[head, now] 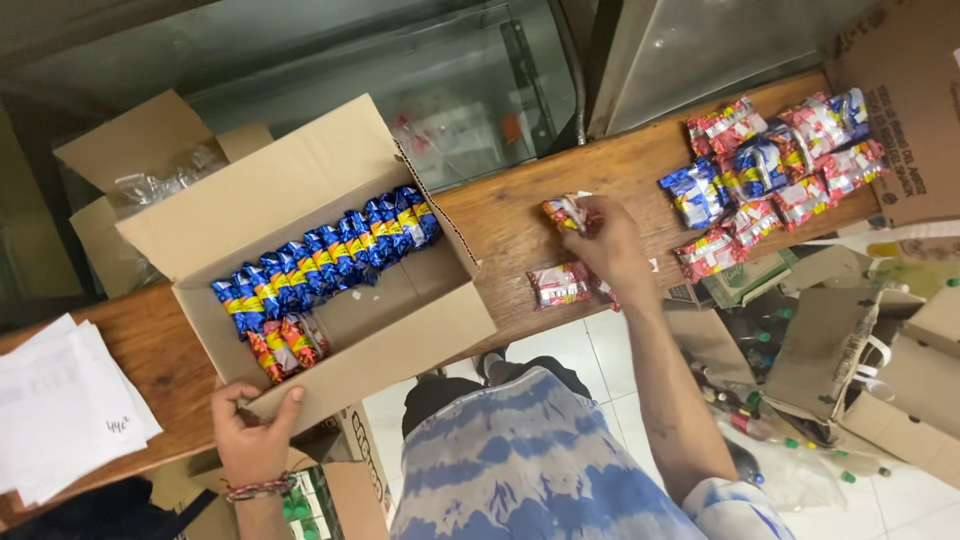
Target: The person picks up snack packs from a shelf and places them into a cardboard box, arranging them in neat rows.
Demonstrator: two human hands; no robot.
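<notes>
Even, fairly bright indoor light, soft shadows, mild blur throughout, perhaps slight wide-angle bending at edges.

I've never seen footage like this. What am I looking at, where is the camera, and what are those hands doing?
There is no machine here, just a person seen from a camera worn on the head, looking down. The left hand grips the near flap of an open cardboard box holding a row of blue snack packets. The right hand holds a red packet above a wooden counter. Another red packet lies beside it, a loose pile of packets farther right, and white papers at far left.
</notes>
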